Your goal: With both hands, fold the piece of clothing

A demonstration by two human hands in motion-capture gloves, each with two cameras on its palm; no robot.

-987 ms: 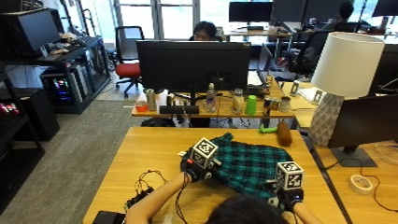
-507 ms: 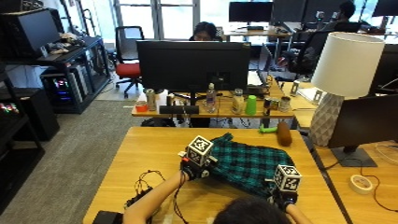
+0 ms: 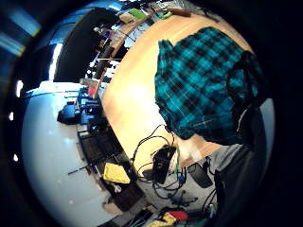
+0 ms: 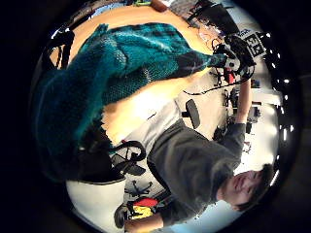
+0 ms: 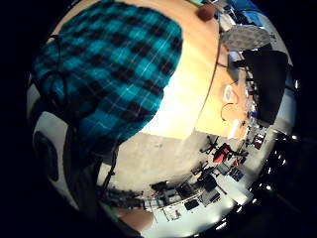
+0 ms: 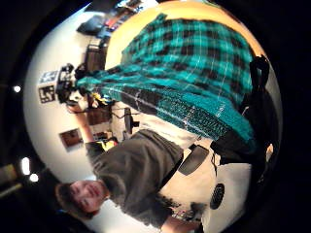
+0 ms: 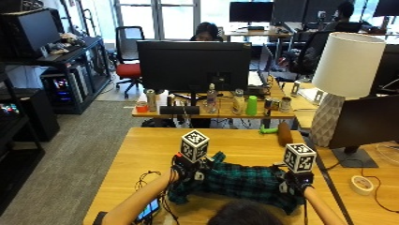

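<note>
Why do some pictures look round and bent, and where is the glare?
Palm views: wide-angle lenses bend the table edge and ring the scene in black. Left thumb side view: the plaid garment looms close and soft. Outside view: straight lines, bright windows behind the lamp.

- We see both forearms reach up from the lower edge, raised above the table level.
- Our left hand [image 7: 187, 169] is held up, and its fingers pinch the cloth [image 7: 240, 180] at one end.
- Our right hand [image 7: 293, 183] is at almost the same height and grips the other end.
</note>
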